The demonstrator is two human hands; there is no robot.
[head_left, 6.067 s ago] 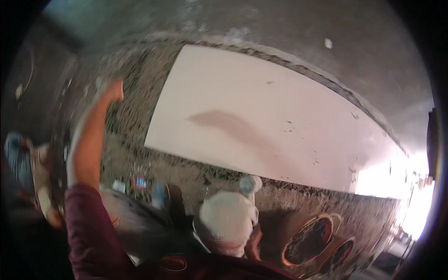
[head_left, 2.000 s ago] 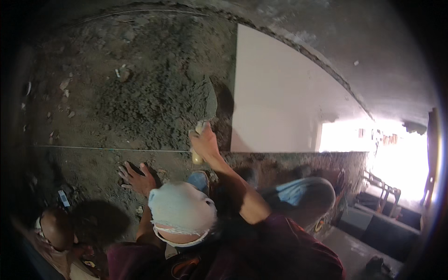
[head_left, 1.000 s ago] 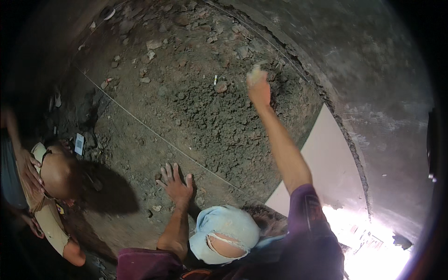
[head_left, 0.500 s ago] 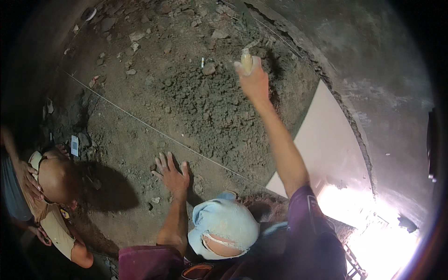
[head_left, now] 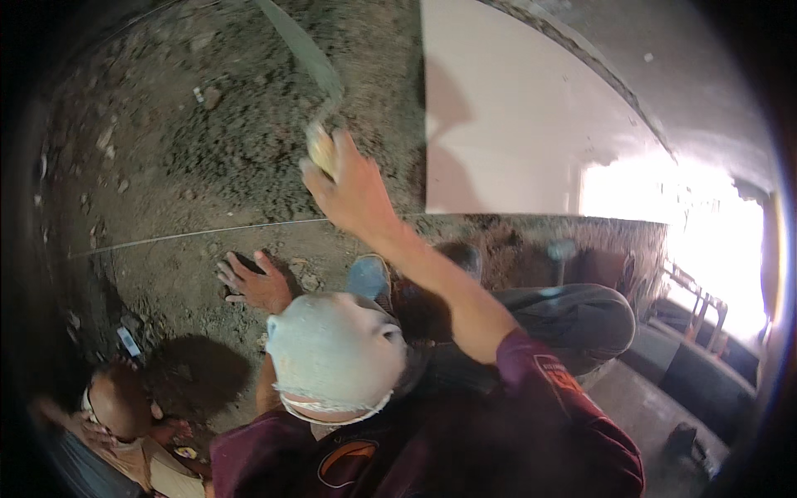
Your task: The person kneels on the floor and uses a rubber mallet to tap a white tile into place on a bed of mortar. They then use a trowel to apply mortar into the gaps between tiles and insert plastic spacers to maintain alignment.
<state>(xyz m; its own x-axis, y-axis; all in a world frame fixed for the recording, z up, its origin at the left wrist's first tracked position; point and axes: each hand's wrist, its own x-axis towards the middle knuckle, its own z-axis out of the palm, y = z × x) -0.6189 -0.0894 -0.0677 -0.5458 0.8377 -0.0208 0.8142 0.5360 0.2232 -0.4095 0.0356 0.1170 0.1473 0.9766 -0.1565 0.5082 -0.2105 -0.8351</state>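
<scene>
Right hand, outstretched, is gripping a yellowish-handled, long-bladed trowel over lumpy dark mix, while left hand is resting palm-down, open and splayed, on gritty ground.

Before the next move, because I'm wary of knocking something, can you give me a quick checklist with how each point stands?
1. Right hand gripping the trowel: ok, closed round its handle.
2. Trowel apart from the pale slab: ok, a gap shows.
3. Left hand off the string: ok, below it in the picture.
4. Dark patch smooth: not ok, lumpy.
5. Blade touching the ground: cannot tell.
</scene>
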